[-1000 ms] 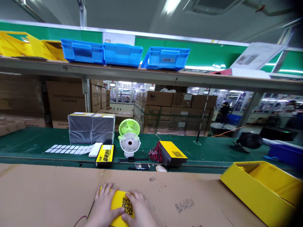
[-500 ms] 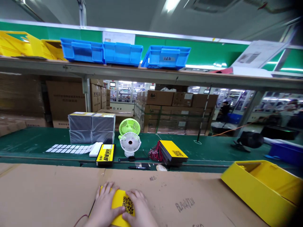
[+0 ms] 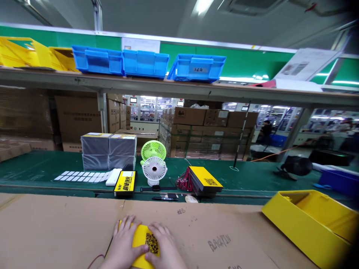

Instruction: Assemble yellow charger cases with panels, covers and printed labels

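A flat yellow panel with a black QR code [image 3: 152, 244] lies on the brown cardboard [image 3: 70, 231] in front of me. My left hand [image 3: 125, 239] rests over its left part, fingers spread and thumb reaching toward the code. On the right side lies my right hand [image 3: 165, 243], its fingers stretched along the panel and its thumb beside the code. Both palms face down, and the hands cover much of the panel. A thin dark red wire [image 3: 95, 259] shows at the lower left, by my left wrist.
Behind the cardboard, a green bench holds a stack of yellow-topped panels [image 3: 206, 179] with red wires [image 3: 184, 181], a white fan [image 3: 154, 169], a yellow-black box [image 3: 125, 182] and wrapped grey blocks [image 3: 109, 151]. A yellow bin [image 3: 305, 228] stands right; blue bins [image 3: 196, 68] sit on the shelf.
My right hand has shifted very slightly on the panel. Everything else looks the same.
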The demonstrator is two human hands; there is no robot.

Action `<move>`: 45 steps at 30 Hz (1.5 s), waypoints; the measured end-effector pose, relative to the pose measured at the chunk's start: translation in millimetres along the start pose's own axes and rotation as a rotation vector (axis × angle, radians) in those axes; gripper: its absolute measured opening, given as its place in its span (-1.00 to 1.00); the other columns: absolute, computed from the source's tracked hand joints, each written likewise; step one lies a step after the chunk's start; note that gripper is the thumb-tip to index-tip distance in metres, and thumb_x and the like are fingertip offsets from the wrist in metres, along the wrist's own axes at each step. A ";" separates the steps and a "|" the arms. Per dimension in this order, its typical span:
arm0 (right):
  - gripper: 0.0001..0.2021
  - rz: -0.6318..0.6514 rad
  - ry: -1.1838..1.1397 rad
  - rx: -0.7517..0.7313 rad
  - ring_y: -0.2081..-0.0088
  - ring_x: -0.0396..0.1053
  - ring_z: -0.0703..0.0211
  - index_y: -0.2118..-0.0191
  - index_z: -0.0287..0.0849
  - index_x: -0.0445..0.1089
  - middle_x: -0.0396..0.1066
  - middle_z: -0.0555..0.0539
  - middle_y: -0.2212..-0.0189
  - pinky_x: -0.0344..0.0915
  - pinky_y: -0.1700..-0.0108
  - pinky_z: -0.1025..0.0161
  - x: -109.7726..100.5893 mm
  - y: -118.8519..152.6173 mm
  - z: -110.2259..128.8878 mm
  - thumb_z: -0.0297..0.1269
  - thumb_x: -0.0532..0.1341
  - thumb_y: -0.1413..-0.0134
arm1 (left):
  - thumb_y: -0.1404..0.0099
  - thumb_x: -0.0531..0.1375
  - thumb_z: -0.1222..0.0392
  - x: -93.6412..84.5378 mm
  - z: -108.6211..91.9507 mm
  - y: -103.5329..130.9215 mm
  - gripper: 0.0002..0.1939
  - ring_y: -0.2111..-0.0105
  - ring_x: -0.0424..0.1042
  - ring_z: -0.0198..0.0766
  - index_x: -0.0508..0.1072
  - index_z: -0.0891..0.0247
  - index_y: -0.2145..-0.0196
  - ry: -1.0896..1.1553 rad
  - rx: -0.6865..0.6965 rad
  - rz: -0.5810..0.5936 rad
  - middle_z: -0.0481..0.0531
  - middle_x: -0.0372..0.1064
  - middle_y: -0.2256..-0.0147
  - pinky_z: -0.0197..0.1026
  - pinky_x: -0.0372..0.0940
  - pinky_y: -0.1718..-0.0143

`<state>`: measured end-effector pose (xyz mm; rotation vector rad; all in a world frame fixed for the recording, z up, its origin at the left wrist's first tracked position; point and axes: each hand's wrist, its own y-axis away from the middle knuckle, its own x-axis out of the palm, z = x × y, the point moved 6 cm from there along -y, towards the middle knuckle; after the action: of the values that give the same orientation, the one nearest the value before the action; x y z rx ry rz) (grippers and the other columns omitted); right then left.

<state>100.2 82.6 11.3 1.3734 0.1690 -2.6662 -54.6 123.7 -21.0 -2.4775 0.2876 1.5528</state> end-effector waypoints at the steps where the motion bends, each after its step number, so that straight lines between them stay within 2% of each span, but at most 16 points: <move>1: -0.36 -0.002 -0.006 -0.026 -0.18 -0.01 0.03 -0.11 -0.12 0.26 0.16 -0.04 -0.14 -0.15 -0.23 0.18 1.0 -0.1 0.6 -0.30 0.25 0.23 | 0.00 0.17 -0.26 -0.1 -0.5 0.0 -0.27 -0.25 -0.16 -0.01 0.23 -0.02 -0.12 0.000 0.002 0.004 -0.01 -0.01 -0.23 0.13 -0.36 -0.21; 5: -0.44 -0.026 -0.003 -0.080 -0.16 0.02 0.03 -0.08 -0.09 0.29 0.21 -0.02 -0.10 -0.16 -0.23 0.17 7.4 -0.8 -2.6 -0.23 0.23 0.16 | 0.00 0.17 -0.25 -0.3 -1.2 -0.2 -0.27 -0.25 -0.16 -0.01 0.22 -0.02 -0.13 -0.006 0.000 0.014 -0.01 -0.02 -0.23 0.12 -0.36 -0.21; 10: -0.39 -0.024 0.045 -0.022 -0.19 -0.04 -0.01 -0.13 -0.11 0.23 0.15 -0.03 -0.15 -0.18 -0.23 0.12 15.0 -2.6 -12.5 -0.17 0.20 0.13 | 0.00 0.17 -0.23 -1.2 -1.7 0.4 -0.27 -0.25 -0.17 0.00 0.23 0.01 -0.13 -0.008 -0.014 0.023 0.00 -0.02 -0.24 0.11 -0.37 -0.21; 21: -0.35 -0.035 0.045 0.026 -0.21 -0.06 0.00 -0.16 -0.12 0.19 0.14 -0.01 -0.16 -0.22 -0.24 0.10 14.0 -2.2 -16.1 -0.14 0.20 0.14 | 0.01 0.19 -0.21 -0.7 -1.5 -0.5 -0.29 -0.24 -0.16 -0.03 0.25 -0.03 -0.11 -0.003 -0.009 0.001 -0.04 0.00 -0.23 0.11 -0.35 -0.21; 29: -0.35 -0.038 0.049 0.004 -0.18 -0.03 -0.02 -0.15 -0.10 0.21 0.17 -0.02 -0.13 -0.21 -0.24 0.08 12.7 -3.8 -16.3 -0.09 0.22 0.15 | 0.00 0.17 -0.24 1.3 -1.0 -1.3 -0.25 -0.25 -0.18 0.00 0.23 0.04 -0.13 -0.009 -0.007 0.017 0.02 -0.03 -0.24 0.12 -0.38 -0.21; 45: -0.38 -0.045 0.051 -0.018 -0.17 -0.02 -0.03 -0.13 -0.08 0.24 0.18 -0.02 -0.13 -0.20 -0.23 0.08 11.7 -2.3 -14.3 -0.10 0.22 0.13 | -0.01 0.15 -0.27 -2.5 -3.9 0.1 -0.24 -0.25 -0.18 0.00 0.22 0.05 -0.14 -0.019 -0.013 0.032 0.02 -0.03 -0.24 0.11 -0.37 -0.21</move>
<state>104.6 86.3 -6.4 1.4499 0.2316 -2.6597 -52.4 122.7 -17.0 -2.4781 0.3170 1.5954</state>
